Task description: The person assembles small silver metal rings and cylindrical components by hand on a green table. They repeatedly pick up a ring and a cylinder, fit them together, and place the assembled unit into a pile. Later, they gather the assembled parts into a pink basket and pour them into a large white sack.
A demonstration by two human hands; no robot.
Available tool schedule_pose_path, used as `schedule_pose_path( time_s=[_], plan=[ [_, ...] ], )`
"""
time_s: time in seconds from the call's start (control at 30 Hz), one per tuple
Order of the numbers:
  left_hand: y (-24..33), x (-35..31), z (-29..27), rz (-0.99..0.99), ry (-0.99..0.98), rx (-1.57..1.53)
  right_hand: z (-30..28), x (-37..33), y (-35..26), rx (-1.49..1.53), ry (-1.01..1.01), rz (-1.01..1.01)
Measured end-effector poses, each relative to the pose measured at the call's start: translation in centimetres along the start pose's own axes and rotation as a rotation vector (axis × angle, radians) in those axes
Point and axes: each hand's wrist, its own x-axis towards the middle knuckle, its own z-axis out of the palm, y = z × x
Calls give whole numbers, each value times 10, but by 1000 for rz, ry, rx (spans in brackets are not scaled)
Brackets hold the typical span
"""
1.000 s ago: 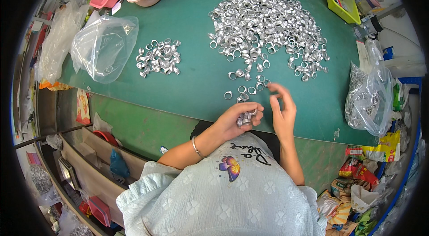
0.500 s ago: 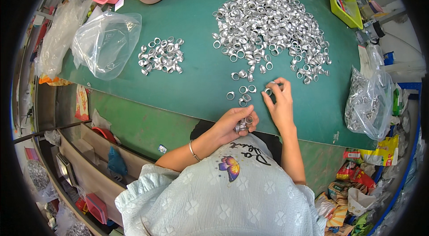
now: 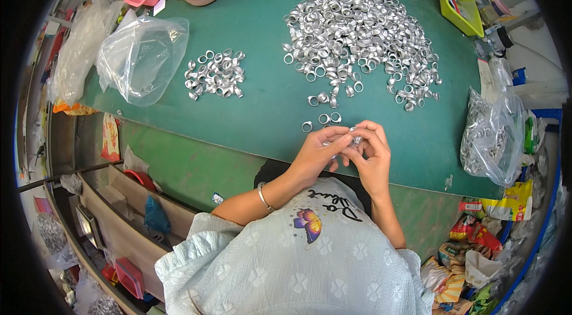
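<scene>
Left hand [image 3: 316, 151] and right hand [image 3: 370, 151] brought together just below the big heap of metal rings [image 3: 360, 41], fingertips meeting and pinching a small cluster of rings [image 3: 353, 138] between them, close to the chest for a good look and a steady grip. A few loose rings [image 3: 325, 117] lying between the heap and the hands, within easy reach. Small pile of rings [image 3: 215, 73] set well left of the heap, apart, likely sorted ones. Clear plastic bag [image 3: 140, 59] further left of the heap, lying slack on the green table [image 3: 262, 106]. Bag of rings [image 3: 488, 136] right of the heap, at the table's edge.
</scene>
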Motion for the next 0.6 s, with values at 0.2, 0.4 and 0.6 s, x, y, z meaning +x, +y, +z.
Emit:
schedule_pose_path(
  time_s=[0.2, 0.4, 0.6],
  plan=[
    [-1, 0, -4, -26, -53, -75, -8, 4, 9, 623, -36, 97],
    [-1, 0, -6, -67, -23, -256, -11, 2, 19, 914, 40, 233],
    [2, -1, 1, 172, -27, 137, -6, -1, 1, 719, 7, 239]
  ],
)
